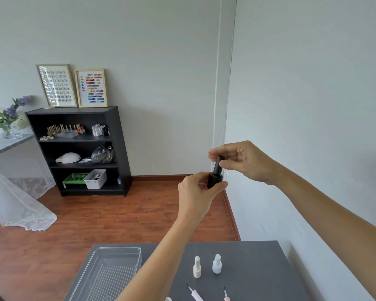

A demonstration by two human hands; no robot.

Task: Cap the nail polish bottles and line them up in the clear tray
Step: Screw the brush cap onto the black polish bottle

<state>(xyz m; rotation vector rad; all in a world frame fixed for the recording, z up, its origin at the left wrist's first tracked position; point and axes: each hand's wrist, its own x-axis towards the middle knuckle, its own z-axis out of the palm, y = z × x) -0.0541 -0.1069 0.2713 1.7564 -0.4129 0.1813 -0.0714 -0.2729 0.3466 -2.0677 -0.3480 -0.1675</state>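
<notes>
I hold a black nail polish bottle (214,179) up in the air, well above the table. My left hand (197,195) grips its body from the left. My right hand (243,160) pinches the bottle's black cap (218,164) between thumb and fingers. On the grey table (258,279) stand a cream bottle (197,267) and a white bottle (217,263), both upright. Two brush caps (194,293) (226,295) lie at the table's near edge. The clear tray (109,272) sits at the table's left with nothing visible in it.
A grey wall runs close along the right side of the table. A black shelf unit (80,151) with polish bottles and boxes stands across the wooden floor. A draped table with flowers (7,118) is at far left.
</notes>
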